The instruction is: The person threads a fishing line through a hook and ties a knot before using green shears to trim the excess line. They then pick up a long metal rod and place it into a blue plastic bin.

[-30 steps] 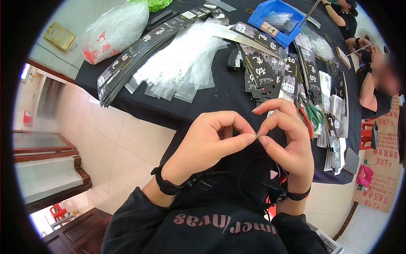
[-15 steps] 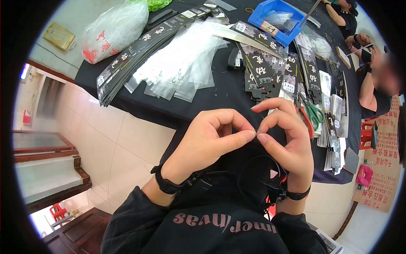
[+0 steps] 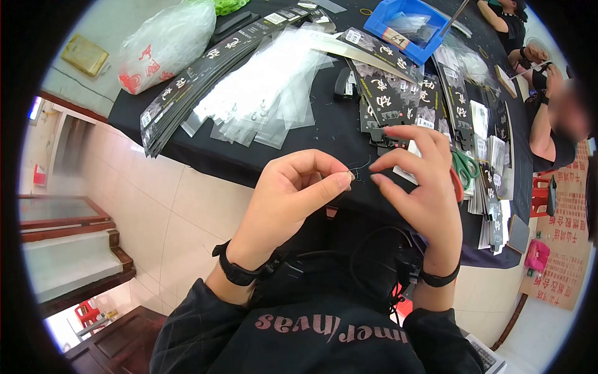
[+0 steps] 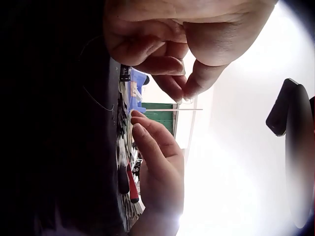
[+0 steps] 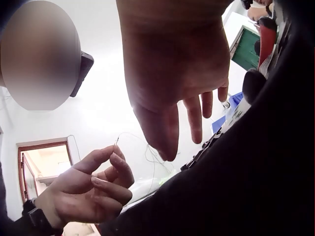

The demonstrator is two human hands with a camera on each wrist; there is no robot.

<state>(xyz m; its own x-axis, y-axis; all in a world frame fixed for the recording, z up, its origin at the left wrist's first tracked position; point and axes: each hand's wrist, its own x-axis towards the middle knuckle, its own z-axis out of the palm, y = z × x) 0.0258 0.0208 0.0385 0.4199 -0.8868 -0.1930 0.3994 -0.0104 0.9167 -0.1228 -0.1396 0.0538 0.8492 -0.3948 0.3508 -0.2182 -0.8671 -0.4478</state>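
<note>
In the head view my left hand (image 3: 289,193) pinches a thin line (image 3: 362,167) between thumb and index finger, and a loop of it reaches out toward the right hand. A tiny dark piece (image 5: 116,141) sticks up from these fingertips in the right wrist view, with fine line trailing off it; its exact kind I cannot tell. My right hand (image 3: 420,199) hovers just beside, thumb and index finger parted and the other fingers loosely bent. In the left wrist view a small gap shows between the right hand's fingertips (image 4: 139,129).
Clear plastic sleeves (image 3: 261,87) lie fanned beside a row of black printed cards (image 3: 187,87). More cards (image 3: 380,87), green-handled scissors (image 3: 466,167) and a blue bin (image 3: 377,25) are on the right. A white plastic bag (image 3: 165,47) sits at the back left. Another person (image 3: 542,134) sits at the right.
The hands, fingertips together earlier, have drawn apart. My left hand moved left and up with the line; my right thumb and index finger have parted, and more line shows between the hands.
</note>
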